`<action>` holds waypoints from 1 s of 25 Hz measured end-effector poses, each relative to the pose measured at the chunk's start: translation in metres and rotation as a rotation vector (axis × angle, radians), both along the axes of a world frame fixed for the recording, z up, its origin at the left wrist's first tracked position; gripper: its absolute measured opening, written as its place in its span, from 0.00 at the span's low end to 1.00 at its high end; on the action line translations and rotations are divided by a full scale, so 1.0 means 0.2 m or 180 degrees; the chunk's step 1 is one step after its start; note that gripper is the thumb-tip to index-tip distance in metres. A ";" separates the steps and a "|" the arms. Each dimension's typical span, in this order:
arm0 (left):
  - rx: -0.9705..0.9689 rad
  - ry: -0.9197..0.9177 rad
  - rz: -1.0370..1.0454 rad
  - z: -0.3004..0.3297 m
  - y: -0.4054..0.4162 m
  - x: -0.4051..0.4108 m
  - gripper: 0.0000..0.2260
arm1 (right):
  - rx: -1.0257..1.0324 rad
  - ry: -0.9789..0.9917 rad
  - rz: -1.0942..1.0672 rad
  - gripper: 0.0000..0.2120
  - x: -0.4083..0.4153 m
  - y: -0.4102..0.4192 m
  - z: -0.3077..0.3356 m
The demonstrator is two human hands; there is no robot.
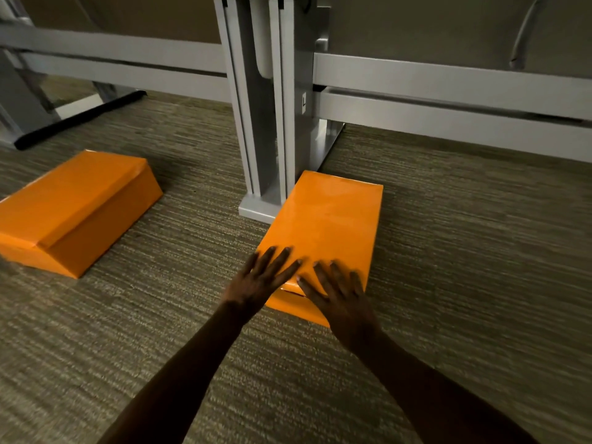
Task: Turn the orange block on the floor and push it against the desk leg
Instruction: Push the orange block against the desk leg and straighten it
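Note:
An orange block (330, 219) lies flat on the carpet, its long side running away from me, its left edge right beside the grey desk leg (266, 129) and its foot. My left hand (262, 280) rests flat on the block's near left corner, fingers spread. Over the near edge lies my right hand (339, 293), also flat with fingers spread. Neither hand grips the block; both press on its top and near end.
A second orange block (73, 209) lies on the carpet at the left, angled. Grey rails (448, 88) run left and right behind the desk leg. A black-edged desk foot (80, 118) sits at the far left. Carpet surrounds the blocks.

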State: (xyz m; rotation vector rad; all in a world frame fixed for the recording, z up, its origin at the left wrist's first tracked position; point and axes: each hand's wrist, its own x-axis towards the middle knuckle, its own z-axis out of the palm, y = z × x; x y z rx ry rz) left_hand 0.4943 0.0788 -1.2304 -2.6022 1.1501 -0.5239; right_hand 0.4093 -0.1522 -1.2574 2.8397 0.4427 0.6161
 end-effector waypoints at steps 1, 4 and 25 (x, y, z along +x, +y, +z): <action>0.0013 0.0089 0.0173 0.00 -0.02 0.01 0.38 | 0.0018 0.0041 -0.0060 0.25 0.01 0.01 0.01; 0.0082 0.0181 0.0437 0.01 -0.05 0.05 0.43 | 0.0184 0.0223 -0.0228 0.34 0.05 0.03 0.05; -0.0124 0.0769 0.0197 -0.09 0.08 -0.12 0.47 | 0.0388 0.1092 -0.0166 0.56 -0.09 -0.03 -0.01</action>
